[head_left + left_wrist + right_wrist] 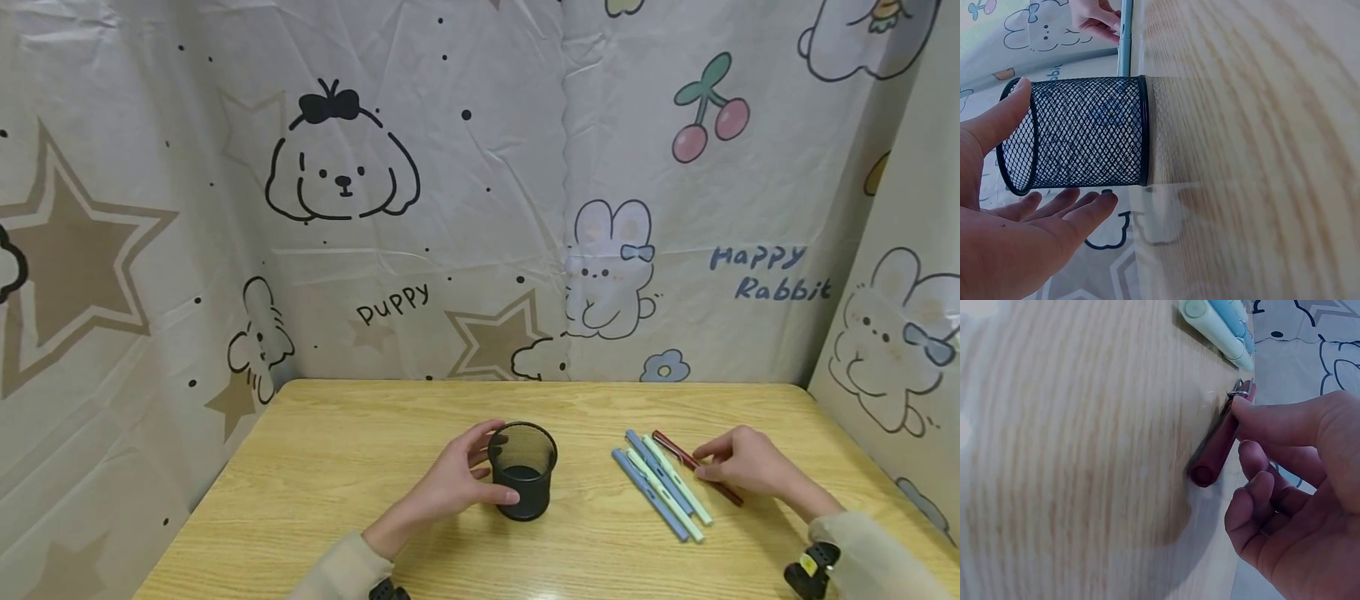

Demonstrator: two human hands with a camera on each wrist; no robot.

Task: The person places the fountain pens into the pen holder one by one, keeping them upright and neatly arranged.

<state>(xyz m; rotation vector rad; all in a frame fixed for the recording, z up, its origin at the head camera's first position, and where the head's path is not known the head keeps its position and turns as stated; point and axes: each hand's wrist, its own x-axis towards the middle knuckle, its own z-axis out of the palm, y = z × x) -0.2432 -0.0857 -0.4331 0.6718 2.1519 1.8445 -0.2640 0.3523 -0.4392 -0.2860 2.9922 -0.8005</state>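
Observation:
A black mesh pen holder [525,500] stands upright on the table. My left hand [459,475] loosely holds it from the left, thumb on the near side and fingers round the far side. In the left wrist view the thumb overlaps the rim of the mesh cup [1088,134]. My right hand [746,462] pinches a dark red pen with a metal clip [731,493] between thumb and forefinger. The pen's end [1207,465] lies close over the tabletop in the right wrist view, and the other fingers are curled beside it.
Left of the red pen lie several blue pens [648,493] and pale green pens [697,504], side by side at a slant. The wooden table [337,442] meets a printed cloth [480,208] at its back edge and sides.

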